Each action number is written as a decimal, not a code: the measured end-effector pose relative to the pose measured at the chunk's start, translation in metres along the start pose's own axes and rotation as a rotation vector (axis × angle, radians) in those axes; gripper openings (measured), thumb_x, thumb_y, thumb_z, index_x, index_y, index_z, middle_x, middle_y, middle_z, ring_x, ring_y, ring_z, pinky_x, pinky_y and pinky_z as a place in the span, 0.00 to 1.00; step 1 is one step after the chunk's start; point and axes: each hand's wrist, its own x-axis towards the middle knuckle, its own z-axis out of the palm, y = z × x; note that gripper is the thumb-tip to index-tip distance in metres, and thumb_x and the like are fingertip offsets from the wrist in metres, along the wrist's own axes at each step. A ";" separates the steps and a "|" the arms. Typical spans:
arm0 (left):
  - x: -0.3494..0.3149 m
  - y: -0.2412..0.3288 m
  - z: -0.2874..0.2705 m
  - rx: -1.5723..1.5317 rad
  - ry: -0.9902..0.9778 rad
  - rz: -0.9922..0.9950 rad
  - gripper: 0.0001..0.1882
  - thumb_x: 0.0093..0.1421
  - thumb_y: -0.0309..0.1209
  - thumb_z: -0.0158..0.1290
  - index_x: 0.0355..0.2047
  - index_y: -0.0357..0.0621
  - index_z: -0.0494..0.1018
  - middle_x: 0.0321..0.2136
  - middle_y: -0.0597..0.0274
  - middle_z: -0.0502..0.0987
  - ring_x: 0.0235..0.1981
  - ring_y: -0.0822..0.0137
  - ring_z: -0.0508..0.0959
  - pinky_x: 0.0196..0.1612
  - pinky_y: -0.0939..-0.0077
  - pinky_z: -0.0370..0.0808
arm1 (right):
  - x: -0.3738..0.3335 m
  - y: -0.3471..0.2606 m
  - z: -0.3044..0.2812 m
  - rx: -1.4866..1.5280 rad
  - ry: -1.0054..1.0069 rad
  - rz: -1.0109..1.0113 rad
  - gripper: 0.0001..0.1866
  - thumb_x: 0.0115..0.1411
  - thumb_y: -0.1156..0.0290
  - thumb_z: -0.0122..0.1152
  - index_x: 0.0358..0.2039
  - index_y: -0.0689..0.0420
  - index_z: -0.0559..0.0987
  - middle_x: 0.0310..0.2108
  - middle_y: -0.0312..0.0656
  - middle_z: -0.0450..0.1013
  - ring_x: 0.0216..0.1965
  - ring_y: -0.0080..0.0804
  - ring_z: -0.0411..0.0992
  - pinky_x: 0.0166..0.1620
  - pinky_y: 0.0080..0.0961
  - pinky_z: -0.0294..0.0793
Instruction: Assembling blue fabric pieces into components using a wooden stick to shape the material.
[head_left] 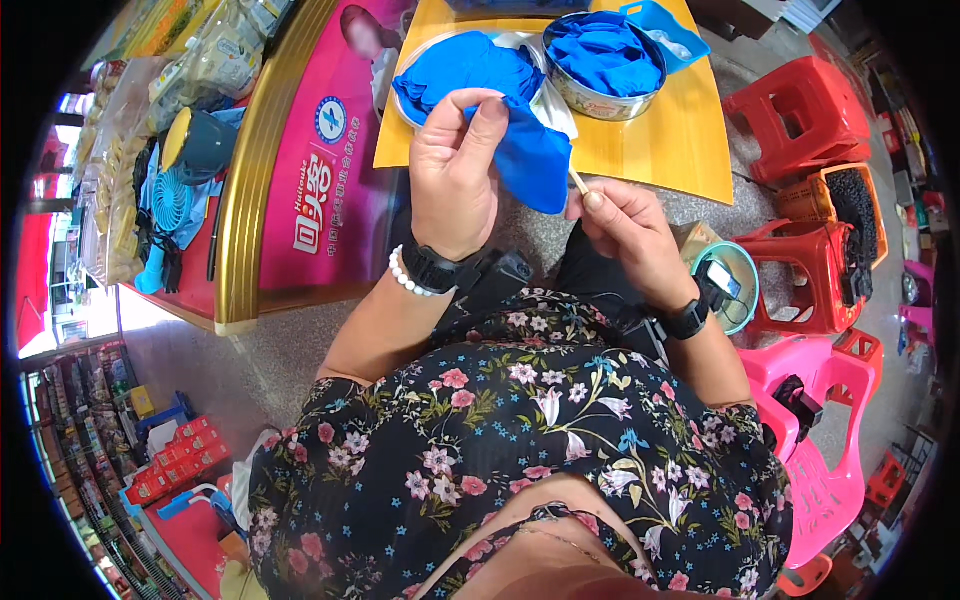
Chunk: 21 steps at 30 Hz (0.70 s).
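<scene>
Two-handed, pinching floppy blue cloth, drooping rightward from left hand, thin tan stick in right hand, by yellow table's near edge.

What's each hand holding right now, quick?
Left hand: closed, pinching a piece of blue cloth between thumb and fingers.
Right hand: closed, holding a thin pale stick.

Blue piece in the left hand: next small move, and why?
Probably ease the stick against the edge of the blue piece: the left hand pinches one end, and the right hand holds the stick with its tip by that edge; contact is unclear.
</scene>
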 end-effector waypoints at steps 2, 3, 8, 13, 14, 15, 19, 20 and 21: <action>-0.004 -0.002 0.004 -0.057 0.021 -0.032 0.05 0.61 0.28 0.52 0.33 0.40 0.73 0.24 0.75 0.70 0.26 0.85 0.65 0.29 0.90 0.61 | 0.000 0.006 -0.002 0.056 -0.029 -0.007 0.14 0.65 0.62 0.47 0.31 0.58 0.76 0.16 0.24 0.59 0.17 0.11 0.52 0.20 0.11 0.48; -0.007 -0.004 0.004 0.058 0.002 0.049 0.05 0.61 0.28 0.52 0.33 0.40 0.72 0.24 0.75 0.70 0.26 0.85 0.65 0.29 0.90 0.62 | 0.001 0.008 -0.001 0.056 -0.028 -0.007 0.14 0.65 0.62 0.47 0.31 0.58 0.76 0.16 0.24 0.59 0.17 0.11 0.52 0.20 0.11 0.48; -0.005 -0.008 0.000 0.162 -0.043 0.080 0.04 0.61 0.28 0.51 0.32 0.40 0.71 0.25 0.75 0.70 0.27 0.84 0.67 0.31 0.90 0.64 | 0.003 0.010 0.001 0.111 -0.007 0.013 0.14 0.65 0.63 0.47 0.31 0.58 0.76 0.17 0.25 0.60 0.18 0.11 0.53 0.21 0.11 0.49; -0.001 -0.002 0.005 -0.100 0.033 -0.026 0.05 0.62 0.28 0.50 0.32 0.41 0.72 0.26 0.73 0.72 0.28 0.83 0.69 0.33 0.89 0.66 | 0.006 -0.005 0.002 -0.078 0.016 -0.073 0.14 0.65 0.63 0.48 0.31 0.59 0.77 0.19 0.24 0.62 0.20 0.10 0.54 0.23 0.11 0.52; 0.001 -0.001 0.004 -0.111 0.042 -0.007 0.05 0.62 0.28 0.49 0.32 0.41 0.72 0.27 0.73 0.72 0.28 0.83 0.69 0.33 0.88 0.66 | 0.006 -0.005 0.002 -0.101 0.007 -0.080 0.14 0.65 0.64 0.49 0.31 0.60 0.77 0.19 0.24 0.62 0.21 0.10 0.54 0.24 0.10 0.52; 0.002 -0.001 0.005 -0.112 0.039 0.011 0.05 0.62 0.28 0.49 0.32 0.40 0.72 0.27 0.73 0.72 0.28 0.83 0.69 0.33 0.88 0.66 | 0.005 -0.005 0.001 -0.103 0.007 -0.079 0.14 0.65 0.64 0.49 0.31 0.60 0.77 0.19 0.24 0.62 0.21 0.10 0.54 0.24 0.10 0.52; 0.002 -0.003 0.002 -0.096 0.045 0.023 0.05 0.62 0.29 0.49 0.32 0.40 0.71 0.26 0.74 0.71 0.28 0.84 0.68 0.32 0.89 0.65 | 0.003 -0.004 -0.002 -0.085 -0.010 -0.064 0.14 0.64 0.63 0.49 0.31 0.60 0.77 0.19 0.24 0.62 0.19 0.10 0.53 0.22 0.11 0.51; 0.000 -0.004 0.000 0.003 0.017 0.048 0.05 0.62 0.29 0.50 0.31 0.40 0.71 0.25 0.74 0.71 0.27 0.84 0.67 0.31 0.89 0.64 | 0.003 -0.003 -0.002 -0.062 -0.005 -0.054 0.14 0.65 0.63 0.49 0.32 0.60 0.77 0.19 0.24 0.62 0.19 0.10 0.53 0.21 0.11 0.50; -0.001 -0.005 -0.001 0.100 -0.014 0.071 0.05 0.62 0.28 0.50 0.31 0.40 0.71 0.25 0.75 0.70 0.27 0.84 0.66 0.30 0.90 0.63 | 0.003 -0.002 0.000 -0.062 -0.003 -0.054 0.14 0.65 0.63 0.49 0.32 0.60 0.77 0.19 0.24 0.62 0.19 0.10 0.53 0.21 0.11 0.50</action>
